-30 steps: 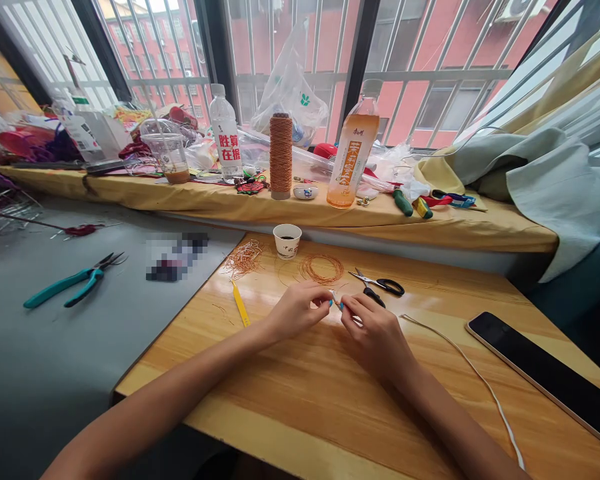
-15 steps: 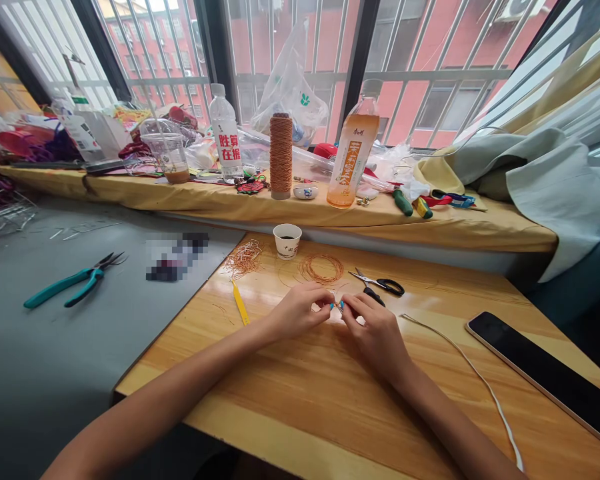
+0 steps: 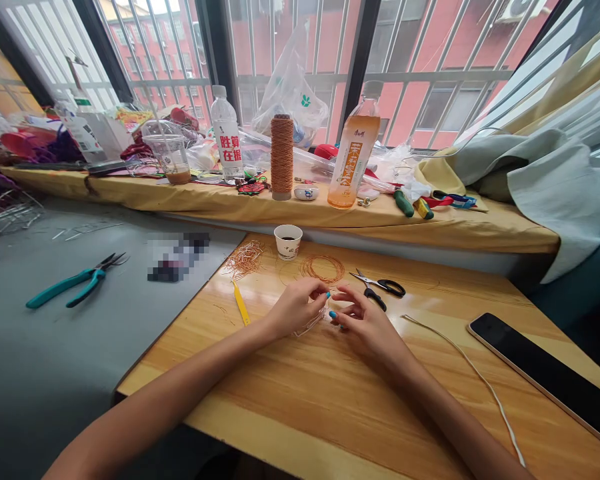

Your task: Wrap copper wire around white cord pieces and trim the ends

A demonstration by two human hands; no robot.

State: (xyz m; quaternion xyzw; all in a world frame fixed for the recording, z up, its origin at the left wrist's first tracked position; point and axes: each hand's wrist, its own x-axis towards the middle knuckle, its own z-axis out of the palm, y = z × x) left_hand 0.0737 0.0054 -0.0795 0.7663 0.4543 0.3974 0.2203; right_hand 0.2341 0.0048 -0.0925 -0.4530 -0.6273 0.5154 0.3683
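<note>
My left hand is closed, thumb and forefinger pinched together over the wooden table. From under its fingertips come thin white threads, spreading toward the tabletop; their far ends are partly hidden by the fingers. Just to the right, my right hand has its fingers apart and curved, thumb and forefinger separated near the threads. Whether a fine strand touches its fingertips is too small to tell. Beyond both hands lies a coil of orange thread. Black-handled scissors rest open behind the right hand.
Yellow tweezers lie left of my left forearm. A paper cup with dark liquid stands near a tangle of thread scraps. At right are a white cord and a phone. Teal pliers lie on the grey surface.
The fingertips of both hands were close together; now my right hand has opened and drawn slightly apart. White threads show below the left fingers.
</note>
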